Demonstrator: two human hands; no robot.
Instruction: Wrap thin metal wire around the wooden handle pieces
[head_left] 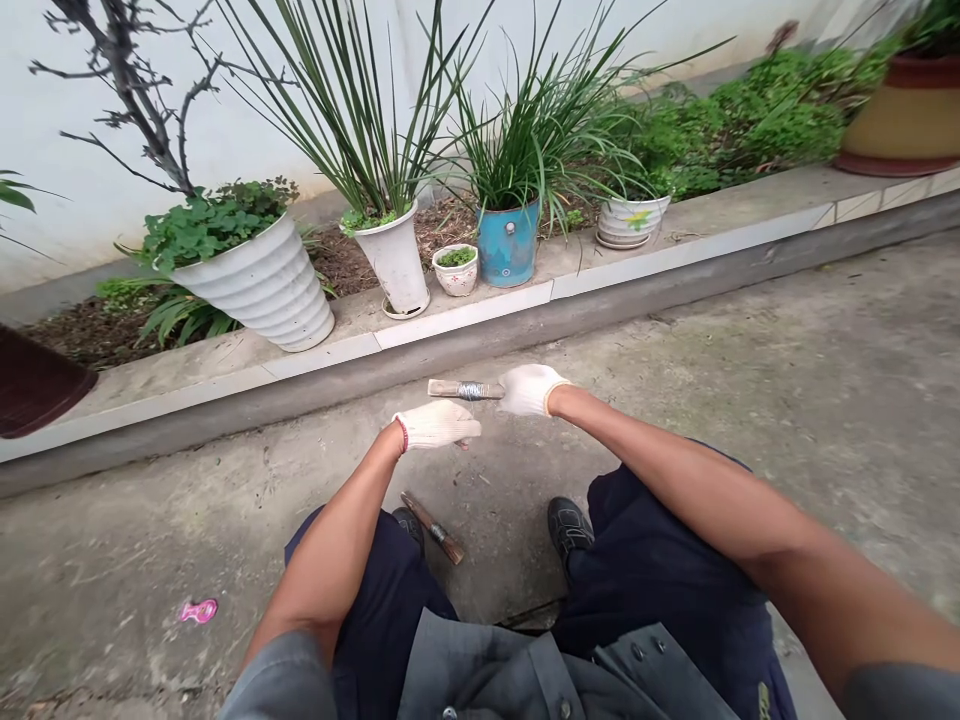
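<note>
My right hand (531,390), in a white knitted glove, is closed on one end of a wire-wound wooden handle (444,388). The handle points left, nearly level, with silvery wire coiled round its middle; the end inside the glove is hidden. Just below and left of it is my left hand (435,424), also gloved, with curled fingers. A small brownish tip shows under those fingers, too little to name. Between my feet, close to the left shoe, a worn brush (433,528) with a wire-bound middle lies on the concrete.
A raised planter ledge (465,318) runs across ahead. On it stand a ribbed white pot (259,285), a tall white pot (391,262), a blue pot (508,245) and others. A pink piece (199,611) lies on the ground at left.
</note>
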